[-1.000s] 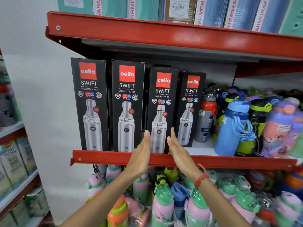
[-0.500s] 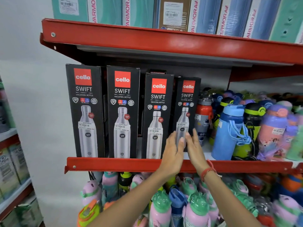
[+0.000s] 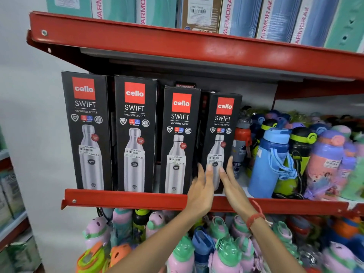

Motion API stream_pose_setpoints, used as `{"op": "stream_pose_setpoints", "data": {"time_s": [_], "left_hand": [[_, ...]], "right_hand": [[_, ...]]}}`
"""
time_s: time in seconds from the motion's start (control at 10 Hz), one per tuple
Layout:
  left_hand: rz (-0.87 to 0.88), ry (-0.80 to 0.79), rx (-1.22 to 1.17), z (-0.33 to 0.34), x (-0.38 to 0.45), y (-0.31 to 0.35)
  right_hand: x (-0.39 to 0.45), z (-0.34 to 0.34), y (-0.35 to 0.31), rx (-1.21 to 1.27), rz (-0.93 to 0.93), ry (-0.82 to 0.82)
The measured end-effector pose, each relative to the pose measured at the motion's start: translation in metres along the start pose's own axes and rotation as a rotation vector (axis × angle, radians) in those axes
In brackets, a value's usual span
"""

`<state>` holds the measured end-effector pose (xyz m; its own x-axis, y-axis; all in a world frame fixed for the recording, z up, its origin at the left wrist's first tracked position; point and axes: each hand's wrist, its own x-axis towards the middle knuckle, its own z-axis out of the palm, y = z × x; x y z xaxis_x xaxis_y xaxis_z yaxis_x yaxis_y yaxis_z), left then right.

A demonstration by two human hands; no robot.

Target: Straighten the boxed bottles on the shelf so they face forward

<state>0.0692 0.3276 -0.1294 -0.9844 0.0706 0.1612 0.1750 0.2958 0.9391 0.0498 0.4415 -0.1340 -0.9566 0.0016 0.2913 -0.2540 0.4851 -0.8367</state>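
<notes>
Several black "cello SWIFT" bottle boxes stand upright in a row on the red shelf [image 3: 126, 199]. The rightmost box [image 3: 221, 123] sits a little further back than the third box [image 3: 180, 134] and is angled slightly. My left hand [image 3: 201, 190] lies flat with fingers straight against that box's lower left edge. My right hand [image 3: 231, 180], a red thread around its wrist, reaches up along the box's lower right edge. Both hands flank the rightmost box with fingers extended. The two left boxes [image 3: 86, 125] face forward.
Loose bottles crowd the shelf right of the boxes: a red-capped one [image 3: 242, 138] touching the rightmost box, a tall blue one [image 3: 269, 164], others behind. Pink and green bottles [image 3: 224, 253] fill the level below. Teal and blue cartons [image 3: 240, 14] line the top shelf.
Both hands moved right, from either side of the third box to either side of the rightmost box, and rose slightly. The view shifted a little.
</notes>
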Motion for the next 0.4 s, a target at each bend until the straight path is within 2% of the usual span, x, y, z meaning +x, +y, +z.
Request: {"op": "stream_pose_setpoints", "data": {"time_s": [0.3,0.4], "left_hand": [[0.037,-0.043,0.136,-0.019,-0.039,0.002],[0.060,-0.051,0.134,-0.030,-0.043,0.011]], "right_hand": [[-0.043,-0.002,-0.015,0.000,-0.004,0.002],[-0.044,-0.001,-0.029,0.025,-0.010,0.085]]}}
